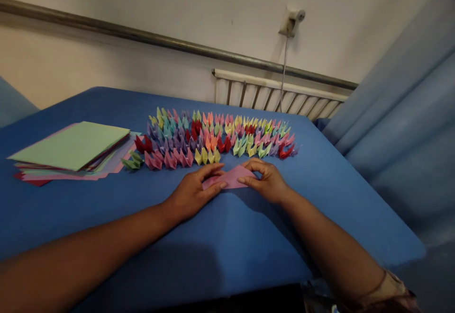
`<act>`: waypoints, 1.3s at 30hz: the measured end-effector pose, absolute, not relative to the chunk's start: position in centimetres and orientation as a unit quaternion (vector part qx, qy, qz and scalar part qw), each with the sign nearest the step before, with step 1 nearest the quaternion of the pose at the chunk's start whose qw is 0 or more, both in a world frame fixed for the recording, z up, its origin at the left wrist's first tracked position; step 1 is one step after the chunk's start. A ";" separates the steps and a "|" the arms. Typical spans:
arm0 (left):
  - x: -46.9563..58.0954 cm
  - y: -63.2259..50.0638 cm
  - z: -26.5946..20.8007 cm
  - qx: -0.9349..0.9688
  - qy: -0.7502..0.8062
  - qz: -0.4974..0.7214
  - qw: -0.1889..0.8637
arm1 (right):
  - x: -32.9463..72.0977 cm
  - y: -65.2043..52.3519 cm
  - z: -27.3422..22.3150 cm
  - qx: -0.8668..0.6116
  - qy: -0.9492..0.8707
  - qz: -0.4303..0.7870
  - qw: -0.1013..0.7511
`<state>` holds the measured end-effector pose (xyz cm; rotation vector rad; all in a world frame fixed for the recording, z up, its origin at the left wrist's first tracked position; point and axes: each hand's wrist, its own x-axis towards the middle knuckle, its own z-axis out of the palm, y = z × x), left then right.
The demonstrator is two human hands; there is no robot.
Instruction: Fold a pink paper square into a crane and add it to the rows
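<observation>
Between my hands is a folded piece of pink paper (232,176), held just above the blue table. My left hand (199,187) pinches its left end between thumb and fingers. At the other end, the thumb of my right hand (266,178) lies on the front face while the fingers curl behind. Just beyond the paper, folded paper figures in many colours (213,135) stand in several close rows. The nearest ones are pink (177,158) and yellow (208,156). My fingers partly cover the edges of the pink paper.
A stack of coloured paper sheets (78,147), light green on top, lies at the left. One green folded figure (133,161) sits beside it. The blue table (231,237) reaches back towards a radiator (277,90). A blue curtain (401,114) hangs at the right.
</observation>
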<state>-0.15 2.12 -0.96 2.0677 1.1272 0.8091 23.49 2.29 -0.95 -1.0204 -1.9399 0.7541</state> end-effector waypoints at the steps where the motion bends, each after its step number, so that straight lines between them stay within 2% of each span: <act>1: -0.2 2.1 -0.9 0.786 0.430 0.298 0.329 | 23.3 2.0 -0.8 -0.403 -0.766 0.298 0.403; 7: -0.2 1.8 -0.5 0.768 0.451 0.306 0.336 | 22.8 1.0 -0.8 -0.433 -0.723 0.311 0.439; 11: -0.1 1.6 -0.4 0.766 0.460 0.320 0.314 | 22.6 0.4 -0.2 -0.395 -0.739 0.222 0.498; 16: -0.2 1.5 -0.4 0.782 0.447 0.308 0.307 | 22.5 0.2 0.4 -0.390 -0.776 0.206 0.452; 23: -0.3 1.4 -0.1 0.786 0.431 0.297 0.330 | 22.1 0.3 0.0 -0.424 -0.703 0.284 0.495; 27: -0.4 1.4 0.3 0.781 0.426 0.303 0.342 | 22.1 0.2 0.3 -0.416 -0.698 0.287 0.508; 34: -0.3 1.4 0.8 0.790 0.402 0.312 0.341 | 22.0 -0.2 0.6 -0.410 -0.721 0.281 0.482; 39: -0.2 1.2 0.7 0.795 0.417 0.318 0.304 | 22.1 -0.2 0.4 -0.410 -0.726 0.277 0.478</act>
